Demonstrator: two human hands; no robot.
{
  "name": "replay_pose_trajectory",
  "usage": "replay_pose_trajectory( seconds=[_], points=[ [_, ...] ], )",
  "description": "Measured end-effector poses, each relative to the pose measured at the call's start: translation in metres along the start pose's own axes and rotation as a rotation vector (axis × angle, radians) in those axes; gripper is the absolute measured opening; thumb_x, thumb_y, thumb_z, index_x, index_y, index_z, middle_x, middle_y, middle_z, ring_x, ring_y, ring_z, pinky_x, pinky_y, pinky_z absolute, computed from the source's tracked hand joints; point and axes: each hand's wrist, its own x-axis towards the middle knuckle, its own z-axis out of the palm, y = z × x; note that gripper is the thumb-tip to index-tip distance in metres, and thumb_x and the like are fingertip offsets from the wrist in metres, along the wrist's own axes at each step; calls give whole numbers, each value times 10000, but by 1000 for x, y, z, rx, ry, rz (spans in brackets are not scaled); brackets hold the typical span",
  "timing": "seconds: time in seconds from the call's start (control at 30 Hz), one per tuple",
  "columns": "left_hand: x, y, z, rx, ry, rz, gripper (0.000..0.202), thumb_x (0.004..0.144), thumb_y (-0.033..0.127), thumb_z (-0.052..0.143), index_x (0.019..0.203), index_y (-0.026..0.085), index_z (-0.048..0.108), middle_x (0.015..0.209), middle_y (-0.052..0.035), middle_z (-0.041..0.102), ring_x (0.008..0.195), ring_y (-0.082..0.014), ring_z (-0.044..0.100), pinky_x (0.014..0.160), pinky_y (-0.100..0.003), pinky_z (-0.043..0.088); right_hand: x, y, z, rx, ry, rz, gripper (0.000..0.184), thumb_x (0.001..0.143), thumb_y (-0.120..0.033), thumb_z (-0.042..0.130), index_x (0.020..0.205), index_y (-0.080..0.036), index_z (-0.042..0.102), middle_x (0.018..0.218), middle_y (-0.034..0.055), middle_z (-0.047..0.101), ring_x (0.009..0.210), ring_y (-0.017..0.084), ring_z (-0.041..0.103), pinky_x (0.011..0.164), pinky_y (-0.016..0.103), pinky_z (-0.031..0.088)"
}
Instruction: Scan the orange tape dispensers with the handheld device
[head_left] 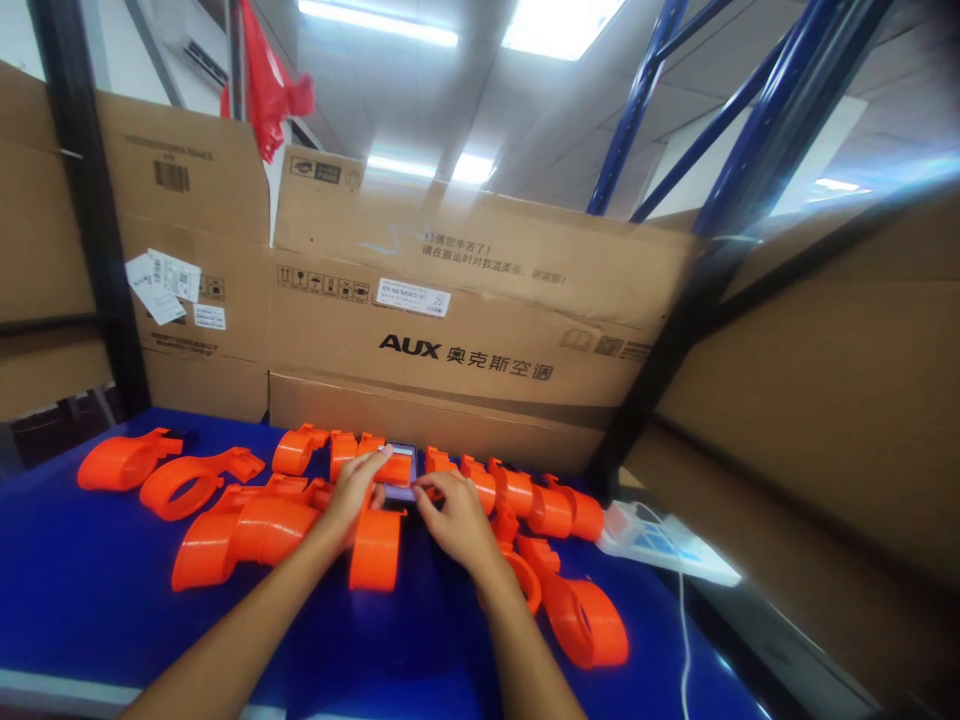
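Note:
My left hand (354,497) is closed around an orange plastic tape dispenser (375,552), whose ring part hangs below the palm. Another orange part (396,470) shows by the thumb; I cannot tell whether it belongs to the same piece. Just right of it is my right hand (454,515), thumb and fingers pinched together. What lies between those fingertips, if anything, is too small to make out. Behind both hands a phone (401,493) with a lit screen stands partly covered.
Several more orange dispensers lie left (120,463) and right (592,622) on the blue table (97,590). A white power strip (701,552) with a cable sits at the right edge. Cardboard panels (465,400) wall the back, between dark rack posts (97,210).

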Motion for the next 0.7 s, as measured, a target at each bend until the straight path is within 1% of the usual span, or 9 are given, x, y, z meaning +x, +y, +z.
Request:
replay_pose_trajectory(
  seconds=[0.07, 0.13, 0.2, 0.27, 0.33, 0.47, 0.6, 0.7],
  points=[
    [-2, -1, 2, -2, -17, -4, 460, 723, 602, 707, 655, 183, 531, 428, 69, 440, 310, -58, 357, 341, -204, 198, 1, 1, -4, 104, 94, 37, 198, 939, -336, 553, 907, -226, 713, 903, 48, 735, 868, 225, 644, 817, 361, 470],
    [-4, -3, 5, 7, -44, -3, 447, 726, 598, 705, 688, 179, 553, 461, 69, 457, 315, -59, 364, 340, -209, 198, 2, 0, -4, 237, 164, 73, 230, 947, -368, 542, 982, -212, 708, 934, 57, 734, 870, 220, 652, 796, 347, 493],
    [-6, -6, 7, 33, -75, 2, 432, 734, 592, 700, 749, 173, 594, 483, 72, 466, 317, -61, 371, 342, -213, 199, 3, -2, -3, 356, 178, 90, 268, 942, -396, 553, 1070, -206, 691, 976, 62, 733, 869, 212, 659, 752, 323, 511],
    [-9, -7, 9, 69, -111, 12, 432, 755, 590, 680, 833, 168, 636, 498, 72, 475, 321, -62, 375, 347, -215, 210, 3, -4, 0, 418, 157, 94, 296, 927, -415, 575, 1106, -205, 683, 983, 59, 731, 840, 203, 659, 714, 307, 517],
    [-11, -9, 10, 103, -146, 27, 440, 775, 587, 660, 900, 165, 657, 512, 69, 487, 324, -64, 380, 350, -216, 219, 4, -5, 3, 441, 144, 99, 298, 916, -429, 589, 1075, -201, 696, 931, 50, 730, 785, 191, 649, 682, 296, 514],
    [-14, -9, 12, 134, -172, 58, 434, 795, 575, 647, 929, 162, 662, 512, 65, 493, 328, -68, 392, 353, -214, 222, 4, -4, 5, 495, 163, 123, 299, 899, -451, 607, 978, -184, 714, 849, 43, 717, 734, 184, 636, 659, 289, 506],
    [-14, -8, 13, 135, -162, 62, 427, 797, 577, 641, 909, 166, 662, 507, 66, 488, 331, -70, 395, 360, -216, 235, 5, -3, 6, 537, 207, 154, 308, 873, -473, 636, 945, -185, 719, 833, 50, 721, 708, 185, 632, 641, 290, 504],
    [-15, -6, 15, 122, -156, 63, 415, 781, 578, 657, 844, 167, 653, 504, 65, 486, 336, -68, 396, 364, -217, 233, 5, -5, 7, 533, 255, 163, 297, 859, -467, 650, 934, -190, 724, 843, 57, 722, 719, 191, 631, 653, 300, 509]
  ],
)
